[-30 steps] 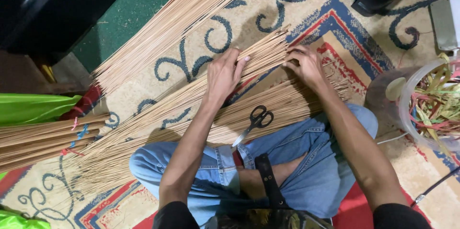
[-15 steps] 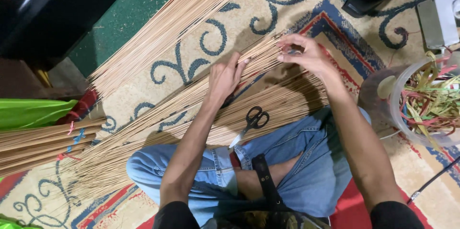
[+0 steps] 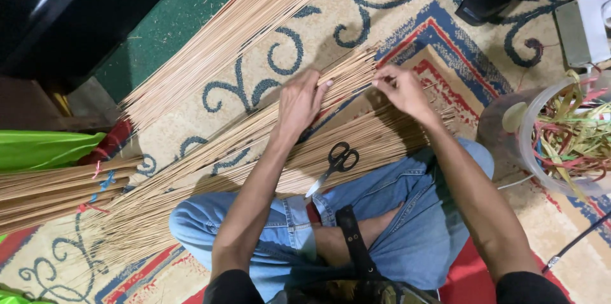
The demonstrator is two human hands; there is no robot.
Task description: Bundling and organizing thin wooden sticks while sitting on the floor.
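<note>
Several tied bundles of thin tan sticks [image 3: 44, 189] lie at far left, bound with coloured strips, beside a glossy green sheet [image 3: 44, 148]. Loose straight sticks [image 3: 210, 151] fan across the patterned carpet [image 3: 407, 11] and the person's denim-clad lap. Left hand [image 3: 299, 103] rests flat on the sticks, fingers extended and close together. Black-handled scissors [image 3: 334, 164] lie on the sticks near the knee. Right hand [image 3: 401, 91] pinches the stick ends, fingers narrow. Clear plastic tub [image 3: 534, 151] at right holds tangled coloured strips.
</note>
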